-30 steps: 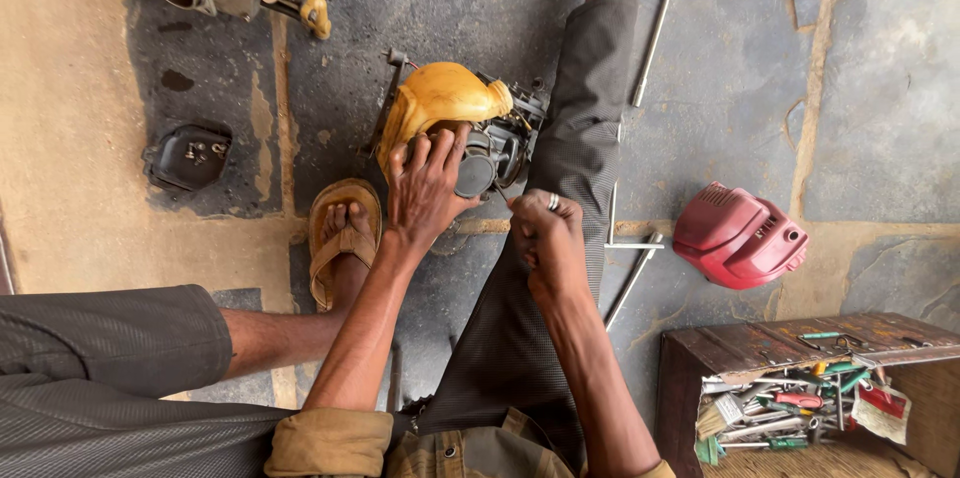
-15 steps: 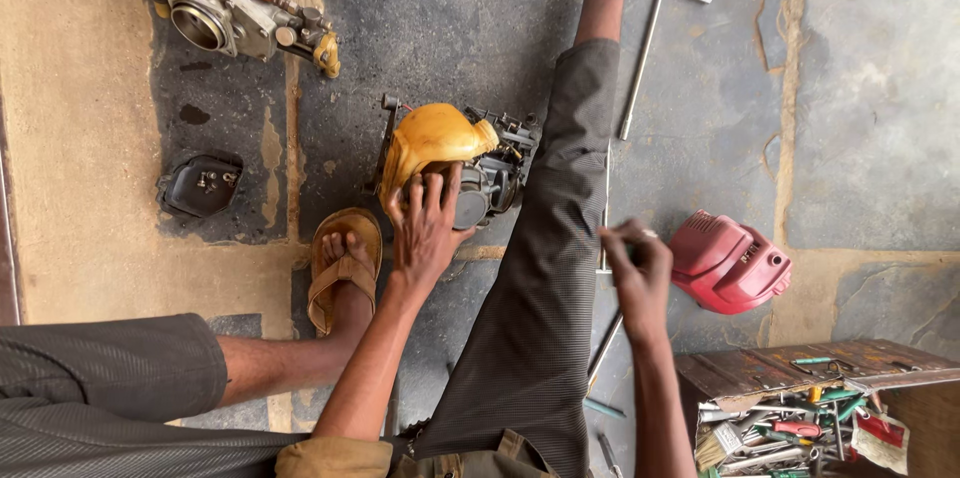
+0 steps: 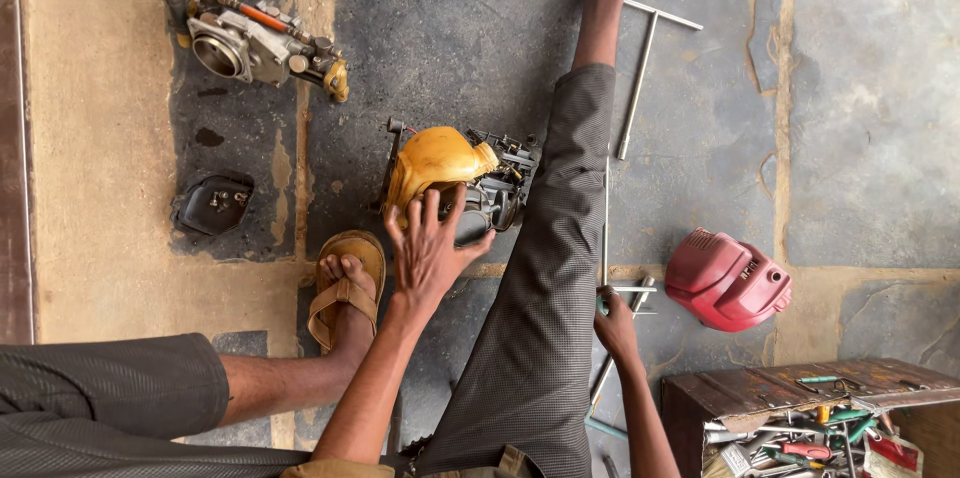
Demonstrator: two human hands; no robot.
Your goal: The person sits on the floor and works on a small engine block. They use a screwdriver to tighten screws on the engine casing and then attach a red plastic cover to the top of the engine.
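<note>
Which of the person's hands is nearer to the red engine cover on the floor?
Right. The right hand grips a T-handle tool just beside the red engine cover; the left hand rests on the yellow-covered engine, beyond the outstretched leg.

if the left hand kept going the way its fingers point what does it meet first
The left hand already touches the rounded yellow tank of the small engine; straight on, it meets that tank first.

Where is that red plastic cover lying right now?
The red cover lies on the stone floor at the right, just above the wooden toolbox and right of the right hand.
</note>
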